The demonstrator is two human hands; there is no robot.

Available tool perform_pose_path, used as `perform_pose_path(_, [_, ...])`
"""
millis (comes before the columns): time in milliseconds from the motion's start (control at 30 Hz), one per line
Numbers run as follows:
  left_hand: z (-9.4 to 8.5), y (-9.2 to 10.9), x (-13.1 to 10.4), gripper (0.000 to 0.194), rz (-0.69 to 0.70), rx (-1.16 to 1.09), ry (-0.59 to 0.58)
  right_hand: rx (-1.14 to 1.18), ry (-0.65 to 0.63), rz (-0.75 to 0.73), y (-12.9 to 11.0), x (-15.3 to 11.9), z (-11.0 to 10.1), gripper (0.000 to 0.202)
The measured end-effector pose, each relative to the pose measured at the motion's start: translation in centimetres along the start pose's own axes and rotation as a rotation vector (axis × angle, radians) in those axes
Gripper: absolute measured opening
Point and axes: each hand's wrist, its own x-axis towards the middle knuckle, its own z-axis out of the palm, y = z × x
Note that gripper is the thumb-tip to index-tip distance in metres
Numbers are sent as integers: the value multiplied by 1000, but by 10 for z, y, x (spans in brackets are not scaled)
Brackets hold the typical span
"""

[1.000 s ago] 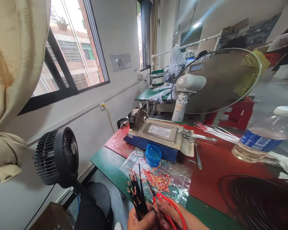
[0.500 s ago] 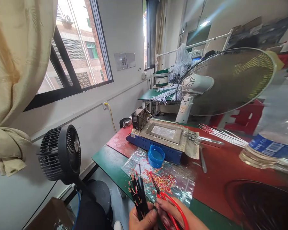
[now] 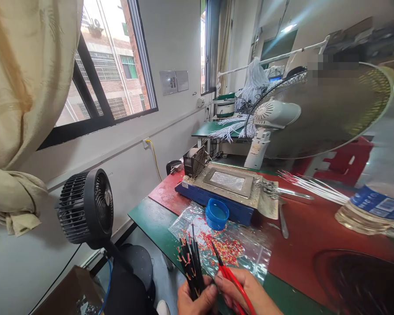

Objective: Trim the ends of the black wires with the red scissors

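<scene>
On the worktable [image 3: 298, 249] we see a blue-cased unit [image 3: 213, 186] and, before it, a clear plastic bag [image 3: 259, 258]. Just this side of the bag, the left hand [image 3: 197, 299] curls round the black cable bundle [image 3: 192, 267], whose long axis runs forward and away from us, leaning slightly left, thin coloured wires at its far ends. The right hand [image 3: 239, 288] wraps the red-handled snips [image 3: 229, 275], which slant forward and left, dark tip overlapping the scraps [image 3: 223, 249]. We count one unit, one bag, two hands, one bundle, one pair of snips and one blue cup [image 3: 216, 223]; cables and scraps crowd beyond counting.
</scene>
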Motion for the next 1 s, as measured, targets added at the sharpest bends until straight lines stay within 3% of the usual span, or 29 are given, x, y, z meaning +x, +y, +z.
perform_pose_path(133, [-2,-4,4,52,43,-9,-2,-91,29,-89,-3,-3,-2,56])
perform_pose_path(400, [-5,4,3,53,-20,-11,-56,42,-58,-57,2,0,-10,51])
perform_pose_path(833, [-4,5,-1,48,-64,6,-209,85,-2,-28,-5,-3,-5,55])
perform_pose_path(1000, [-4,3,0,55,-51,-8,-93,80,36,-16,-7,-2,-4,57])
